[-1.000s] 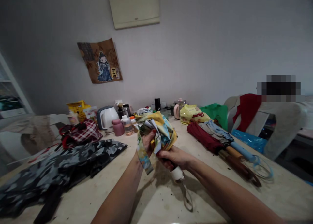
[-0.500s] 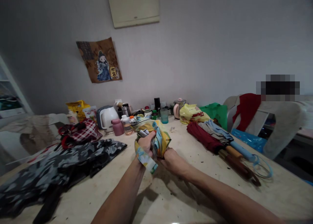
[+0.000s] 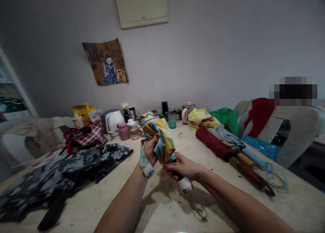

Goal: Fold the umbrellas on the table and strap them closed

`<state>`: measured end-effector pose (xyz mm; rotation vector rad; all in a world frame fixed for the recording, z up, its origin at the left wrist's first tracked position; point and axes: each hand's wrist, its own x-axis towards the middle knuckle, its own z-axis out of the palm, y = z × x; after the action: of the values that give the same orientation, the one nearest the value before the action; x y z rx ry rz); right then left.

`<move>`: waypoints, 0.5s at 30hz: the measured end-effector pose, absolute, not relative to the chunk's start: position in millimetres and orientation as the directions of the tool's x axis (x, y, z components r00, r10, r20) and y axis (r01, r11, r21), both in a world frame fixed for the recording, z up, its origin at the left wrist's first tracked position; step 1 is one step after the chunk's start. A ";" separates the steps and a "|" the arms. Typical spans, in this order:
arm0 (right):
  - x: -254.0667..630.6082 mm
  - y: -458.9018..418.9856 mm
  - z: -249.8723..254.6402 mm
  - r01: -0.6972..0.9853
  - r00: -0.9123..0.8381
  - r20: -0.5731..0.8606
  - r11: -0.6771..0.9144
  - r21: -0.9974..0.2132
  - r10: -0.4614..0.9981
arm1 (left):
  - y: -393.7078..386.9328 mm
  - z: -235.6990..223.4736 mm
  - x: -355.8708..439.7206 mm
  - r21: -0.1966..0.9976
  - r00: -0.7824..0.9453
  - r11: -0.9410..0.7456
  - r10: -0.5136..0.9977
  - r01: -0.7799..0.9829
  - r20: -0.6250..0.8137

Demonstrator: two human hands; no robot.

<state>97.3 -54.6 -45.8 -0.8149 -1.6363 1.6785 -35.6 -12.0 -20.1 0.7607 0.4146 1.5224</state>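
A folded umbrella (image 3: 165, 140) with yellow and light-blue patterned cloth is held above the table, its canopy pointing away from me. My left hand (image 3: 150, 150) is closed around the gathered cloth on its left side; a patterned strap end hangs over that wrist. My right hand (image 3: 179, 167) grips the dark shaft or handle just below the canopy. Out of that fist sticks the white and clear handle end (image 3: 186, 185), with a thin wrist loop (image 3: 200, 211) dangling from it. My palms hide part of the shaft.
On the left lies a grey camouflage umbrella (image 3: 83, 170) near a red plaid bundle (image 3: 88, 136). Several folded umbrellas, among them a dark red one (image 3: 213, 143), lie right. Along the back stand a kettle (image 3: 114, 121), bottles and a yellow bag (image 3: 201, 119). A person sits at far right.
My right hand has slid down and right along the umbrella, and its white handle and loop now show. The canopy cloth is straighter; my left hand still grips it.
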 end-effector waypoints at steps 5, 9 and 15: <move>96.2 -49.2 -52.5 0.279 -0.442 0.006 0.144 -0.950 0.897 | -10.3 -21.7 -27.5 0.753 0.002 -0.177 0.973 -0.634 0.230; 88.8 -44.8 -73.7 0.517 -0.272 0.287 0.391 -0.761 0.919 | -14.7 -19.6 -17.1 0.798 -0.142 -0.182 0.982 -0.574 0.121; 90.5 -48.4 -65.3 0.398 -0.338 0.224 0.354 -0.846 0.914 | -18.5 -10.4 -26.7 0.789 -0.077 -0.151 0.988 -0.596 0.131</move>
<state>90.5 -48.4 -65.3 -1.1441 -1.8973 0.9091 -26.7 -18.5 -10.4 0.8025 0.6653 1.5764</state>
